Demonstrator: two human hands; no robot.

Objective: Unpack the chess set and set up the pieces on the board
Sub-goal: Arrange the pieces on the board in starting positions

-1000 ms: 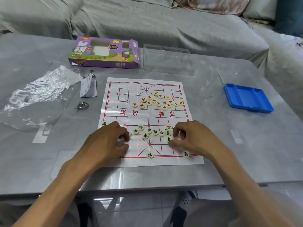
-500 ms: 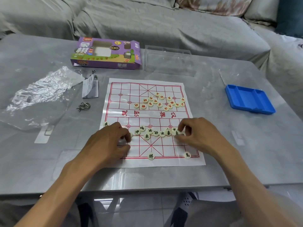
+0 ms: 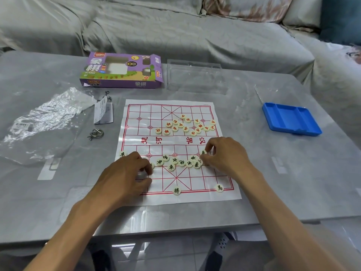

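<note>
Right hand [image 3: 226, 155] pinches black piece [image 3: 203, 152] among others

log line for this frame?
phase: sorting black pieces | right hand: pinches piece | left hand: on board, grip unclear | red pieces: unsorted

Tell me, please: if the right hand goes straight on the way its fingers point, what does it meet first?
The right hand points up-left across the paper board. Past the piece it pinches, it would probably first reach the cluster of red-lettered pieces, though depth is unclear.
</note>
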